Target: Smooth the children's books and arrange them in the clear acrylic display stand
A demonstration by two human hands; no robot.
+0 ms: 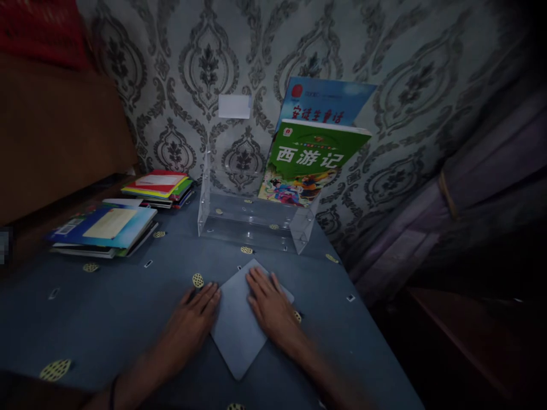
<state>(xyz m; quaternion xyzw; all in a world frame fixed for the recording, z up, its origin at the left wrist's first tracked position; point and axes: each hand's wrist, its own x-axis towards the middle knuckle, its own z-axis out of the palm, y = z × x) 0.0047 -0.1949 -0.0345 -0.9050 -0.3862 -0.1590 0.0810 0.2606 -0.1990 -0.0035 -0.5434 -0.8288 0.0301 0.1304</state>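
A plain grey flat panel (pixel 239 324) with rounded corners lies on the table, turned so one corner points toward me. I cannot tell if it is a book or something else. My right hand (pixel 271 304) rests flat on its right part, fingers stretched out. At the panel's left edge lies my left hand (pixel 197 310), palm down with fingers extended, touching or just beside the edge. Behind the panel stands a clear acrylic book rack (pixel 252 222). A green book (pixel 314 159) and a blue book (pixel 329 99) lean upright in its right side.
Two stacks of books sit at the left: a nearer stack (pixel 106 228) with a blue cover on top and a farther stack (pixel 158 185). A brown box-like block (pixel 60 131) stands beyond them. A tied curtain (pixel 465 176) hangs past the table's right edge. Patterned wallpaper backs the table.
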